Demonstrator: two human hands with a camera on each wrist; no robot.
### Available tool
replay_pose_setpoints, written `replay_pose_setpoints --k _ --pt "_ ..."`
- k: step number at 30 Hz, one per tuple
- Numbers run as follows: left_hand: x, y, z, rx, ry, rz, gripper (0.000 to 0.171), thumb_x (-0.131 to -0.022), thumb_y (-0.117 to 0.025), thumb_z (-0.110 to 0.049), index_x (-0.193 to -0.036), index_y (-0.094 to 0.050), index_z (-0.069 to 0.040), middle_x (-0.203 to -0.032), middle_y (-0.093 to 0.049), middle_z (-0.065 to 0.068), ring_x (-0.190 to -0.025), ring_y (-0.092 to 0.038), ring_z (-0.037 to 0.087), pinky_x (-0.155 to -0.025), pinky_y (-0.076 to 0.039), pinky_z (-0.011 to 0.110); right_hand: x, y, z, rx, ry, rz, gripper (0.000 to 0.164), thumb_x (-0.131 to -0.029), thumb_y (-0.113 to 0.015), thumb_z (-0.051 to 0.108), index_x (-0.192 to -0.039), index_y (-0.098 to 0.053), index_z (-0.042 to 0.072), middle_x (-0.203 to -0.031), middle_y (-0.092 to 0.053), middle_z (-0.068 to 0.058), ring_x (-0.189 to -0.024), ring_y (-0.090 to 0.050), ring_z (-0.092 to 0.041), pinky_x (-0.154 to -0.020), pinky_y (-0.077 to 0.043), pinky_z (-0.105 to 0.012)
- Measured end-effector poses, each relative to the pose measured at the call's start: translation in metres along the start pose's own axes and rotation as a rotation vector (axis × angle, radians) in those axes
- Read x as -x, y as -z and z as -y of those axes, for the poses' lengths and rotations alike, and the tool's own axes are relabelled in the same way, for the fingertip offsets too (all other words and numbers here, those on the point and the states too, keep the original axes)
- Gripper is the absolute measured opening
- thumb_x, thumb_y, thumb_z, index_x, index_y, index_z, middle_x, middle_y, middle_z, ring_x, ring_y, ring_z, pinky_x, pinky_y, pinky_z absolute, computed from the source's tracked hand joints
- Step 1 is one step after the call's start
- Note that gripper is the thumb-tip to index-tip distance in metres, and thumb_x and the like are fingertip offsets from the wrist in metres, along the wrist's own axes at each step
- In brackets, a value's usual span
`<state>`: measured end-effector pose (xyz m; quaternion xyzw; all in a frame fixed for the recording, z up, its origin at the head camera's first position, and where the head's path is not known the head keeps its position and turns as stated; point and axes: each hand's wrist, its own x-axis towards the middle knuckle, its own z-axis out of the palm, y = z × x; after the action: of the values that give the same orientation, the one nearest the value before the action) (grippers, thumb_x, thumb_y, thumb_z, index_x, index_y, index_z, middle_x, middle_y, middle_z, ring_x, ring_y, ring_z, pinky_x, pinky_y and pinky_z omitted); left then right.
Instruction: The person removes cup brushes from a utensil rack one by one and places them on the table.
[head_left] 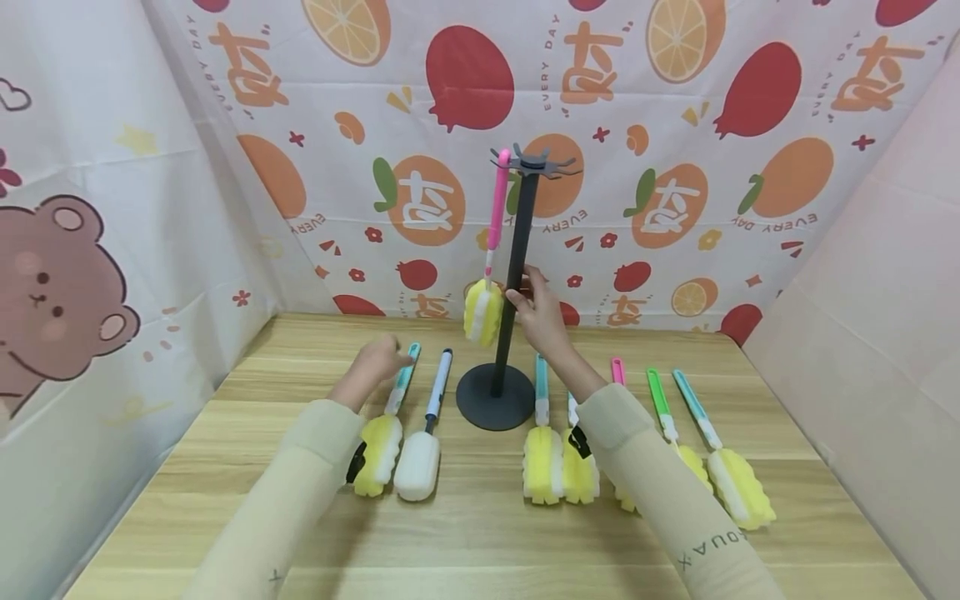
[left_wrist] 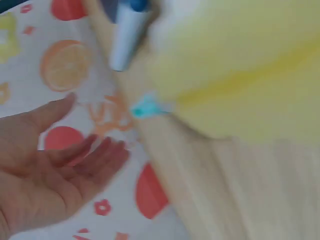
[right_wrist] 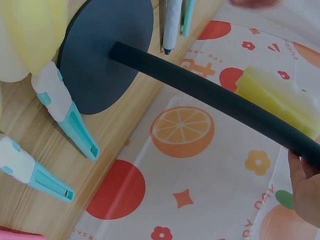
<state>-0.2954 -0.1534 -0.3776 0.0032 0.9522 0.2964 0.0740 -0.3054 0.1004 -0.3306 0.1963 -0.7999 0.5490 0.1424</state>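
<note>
A black stand with a round base and a ring of hooks at the top stands on the table. My right hand holds its pole about halfway up, thumb and fingers on either side. From one hook hangs a sponge bottle brush with a pink handle and a yellow-and-white head. My left hand is over the table at the left, near the teal handle of another sponge brush. In the left wrist view its palm shows with fingers loosely spread, holding nothing.
Beside the left brush lies a white-headed brush with a pale blue handle. Several more yellow-and-white sponge brushes lie in a row right of the base, some partly behind my right sleeve. A fruit-print cloth hangs behind the table.
</note>
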Motion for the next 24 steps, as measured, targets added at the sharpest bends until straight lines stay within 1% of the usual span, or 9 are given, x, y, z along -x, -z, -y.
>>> replay_pose_setpoints --k 2,5,7,9,11,14,16,18,24 --pt "-0.005 0.006 -0.012 0.140 -0.071 -0.102 0.044 -0.100 -0.054 -0.021 -0.130 -0.049 0.012 -0.128 -0.057 0.030 -0.117 -0.056 0.041 -0.098 -0.050 0.048 0.000 0.000 -0.001 -0.001 0.000 -0.002 0.041 -0.099 -0.055 0.009 -0.138 -0.042 0.000 -0.122 -0.058 -0.025 -0.113 -0.058 -0.036 -0.102 -0.051 -0.046" --pt "-0.009 0.014 -0.035 0.458 -0.196 -0.238 0.044 -0.102 -0.053 -0.021 -0.137 -0.047 0.006 -0.135 -0.055 0.025 -0.126 -0.052 0.037 -0.105 -0.046 0.047 -0.001 0.000 -0.001 0.000 -0.003 0.001 0.041 -0.099 -0.055 0.009 -0.138 -0.042 0.001 -0.123 -0.058 -0.024 -0.113 -0.058 -0.036 -0.103 -0.051 -0.046" --pt "-0.009 0.018 -0.053 0.644 -0.292 -0.285 0.043 -0.102 -0.052 -0.018 -0.139 -0.046 0.004 -0.139 -0.053 0.022 -0.129 -0.051 0.035 -0.109 -0.044 0.044 -0.001 0.000 -0.001 -0.005 -0.007 0.003 0.042 -0.099 -0.055 0.009 -0.138 -0.042 0.001 -0.124 -0.058 -0.025 -0.114 -0.058 -0.036 -0.103 -0.050 -0.045" --pt "-0.008 0.023 -0.071 0.764 -0.390 -0.288 0.043 -0.102 -0.054 -0.014 -0.140 -0.045 0.003 -0.141 -0.052 0.021 -0.130 -0.050 0.034 -0.111 -0.043 0.042 -0.001 0.000 0.000 -0.005 -0.009 0.004 0.042 -0.099 -0.055 0.009 -0.138 -0.042 0.001 -0.124 -0.058 -0.025 -0.114 -0.058 -0.036 -0.103 -0.050 -0.045" --pt "-0.008 0.026 -0.087 0.794 -0.471 -0.266 0.043 -0.102 -0.052 -0.011 -0.142 -0.044 0.003 -0.144 -0.050 0.020 -0.131 -0.050 0.034 -0.112 -0.042 0.041 -0.001 0.001 0.001 -0.001 -0.007 0.001 0.042 -0.099 -0.055 0.008 -0.138 -0.042 0.000 -0.124 -0.058 -0.025 -0.114 -0.058 -0.037 -0.103 -0.050 -0.046" --pt "-0.008 0.028 -0.106 0.746 -0.537 -0.202 0.045 -0.103 -0.049 -0.011 -0.146 -0.040 -0.002 -0.149 -0.046 0.018 -0.134 -0.048 0.033 -0.113 -0.041 0.042 -0.001 0.001 0.001 0.007 0.003 -0.003 0.042 -0.099 -0.055 0.008 -0.138 -0.042 0.000 -0.123 -0.058 -0.027 -0.114 -0.058 -0.037 -0.102 -0.051 -0.046" --pt "-0.009 0.028 -0.114 0.716 -0.547 -0.157 0.047 -0.104 -0.047 -0.011 -0.150 -0.037 -0.005 -0.151 -0.043 0.017 -0.137 -0.046 0.032 -0.114 -0.039 0.043 -0.001 0.001 0.001 0.007 0.009 -0.004 0.042 -0.099 -0.055 0.008 -0.138 -0.042 0.000 -0.123 -0.058 -0.027 -0.114 -0.058 -0.038 -0.102 -0.051 -0.047" --pt "-0.011 0.025 -0.119 0.724 -0.551 -0.122 0.049 -0.104 -0.046 -0.010 -0.152 -0.034 -0.006 -0.153 -0.041 0.017 -0.138 -0.044 0.033 -0.115 -0.038 0.044 -0.001 0.000 0.000 0.006 0.012 -0.004 0.042 -0.099 -0.055 0.009 -0.138 -0.043 0.000 -0.122 -0.058 -0.027 -0.113 -0.059 -0.038 -0.101 -0.051 -0.047" --pt "-0.014 0.016 -0.122 0.790 -0.570 -0.097 0.048 -0.103 -0.046 -0.003 -0.150 -0.035 -0.002 -0.146 -0.047 0.023 -0.135 -0.047 0.035 -0.114 -0.040 0.045 -0.001 -0.001 -0.001 0.006 0.016 -0.005 0.043 -0.099 -0.056 0.010 -0.138 -0.042 0.000 -0.123 -0.059 -0.026 -0.113 -0.059 -0.038 -0.101 -0.052 -0.047"
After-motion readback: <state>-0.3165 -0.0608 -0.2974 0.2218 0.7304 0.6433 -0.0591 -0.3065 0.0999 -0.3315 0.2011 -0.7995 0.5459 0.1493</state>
